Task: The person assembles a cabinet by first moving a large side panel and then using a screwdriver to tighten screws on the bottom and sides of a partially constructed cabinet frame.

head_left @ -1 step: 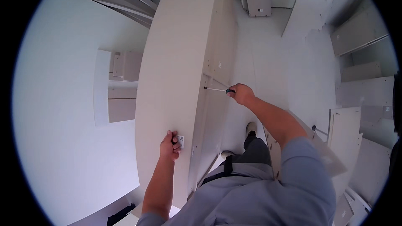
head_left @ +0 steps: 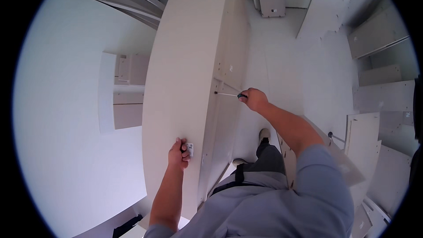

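Note:
My right hand [head_left: 255, 99] is wrapped round the dark handle of a screwdriver [head_left: 228, 94]. Its thin shaft runs left to a dark hole or fitting in the side of a tall pale cabinet panel [head_left: 176, 70]. Whether the tip sits inside that spot is too small to tell. Lower on the same panel rests my left hand [head_left: 178, 155], fingers curled round something small and dark that I cannot make out. A white printed label [head_left: 190, 149] shows beside those fingers.
To the left is a large white board [head_left: 70, 105] with smaller panels [head_left: 130, 110] beside it. A flat grey box-like piece [head_left: 272, 3] stands on the floor ahead. More pale panels [head_left: 363, 136] lean at the right, near my elbow. My shoes [head_left: 264, 135] are close to the cabinet.

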`<state>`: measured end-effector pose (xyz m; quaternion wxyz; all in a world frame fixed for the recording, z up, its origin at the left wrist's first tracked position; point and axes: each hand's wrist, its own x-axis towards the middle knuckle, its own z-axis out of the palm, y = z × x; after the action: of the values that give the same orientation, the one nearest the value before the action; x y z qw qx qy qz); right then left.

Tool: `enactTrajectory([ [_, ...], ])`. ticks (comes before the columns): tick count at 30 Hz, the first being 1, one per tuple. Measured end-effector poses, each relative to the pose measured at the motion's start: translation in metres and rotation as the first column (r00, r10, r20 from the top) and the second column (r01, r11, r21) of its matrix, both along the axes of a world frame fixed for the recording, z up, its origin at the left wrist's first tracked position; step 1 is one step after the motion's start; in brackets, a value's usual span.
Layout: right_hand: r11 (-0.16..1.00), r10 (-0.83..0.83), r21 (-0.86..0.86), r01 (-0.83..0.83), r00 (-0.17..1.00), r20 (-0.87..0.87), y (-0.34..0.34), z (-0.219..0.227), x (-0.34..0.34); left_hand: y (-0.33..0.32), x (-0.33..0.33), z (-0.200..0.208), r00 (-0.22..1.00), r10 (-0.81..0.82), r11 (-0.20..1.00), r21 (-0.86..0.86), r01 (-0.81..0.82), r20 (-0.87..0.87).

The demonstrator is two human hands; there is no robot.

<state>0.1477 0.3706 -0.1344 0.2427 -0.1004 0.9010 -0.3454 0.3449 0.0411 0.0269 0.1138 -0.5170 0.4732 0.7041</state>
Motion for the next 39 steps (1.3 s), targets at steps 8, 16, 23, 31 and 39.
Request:
enactTrajectory([
  [8,0.998,0.006,0.061,0.004,0.987,-0.158,-0.003,-0.007,0.002,0.001,-0.001,0.003,1.0,-0.011,1.0,-0.001,0.011,-0.016],
  [16,1.0,0.002,0.024,-0.005,0.994,0.113,-0.013,0.0,0.0,-0.004,0.002,-0.002,0.999,-0.034,0.999,0.027,0.035,-0.038],
  [23,0.975,0.175,0.194,-0.113,0.923,-0.343,-0.019,0.016,-0.007,-0.01,0.004,-0.006,0.999,-0.036,0.997,0.066,0.039,-0.038],
  [31,0.995,0.086,-0.052,-0.084,0.996,0.027,-0.014,-0.003,-0.015,-0.005,0.0,0.0,0.998,-0.043,0.998,0.04,0.045,-0.042],
  [39,0.987,0.044,-0.157,0.02,0.917,0.396,-0.024,0.001,0.001,-0.006,0.001,0.002,0.999,-0.042,0.998,0.045,0.042,-0.014],
])
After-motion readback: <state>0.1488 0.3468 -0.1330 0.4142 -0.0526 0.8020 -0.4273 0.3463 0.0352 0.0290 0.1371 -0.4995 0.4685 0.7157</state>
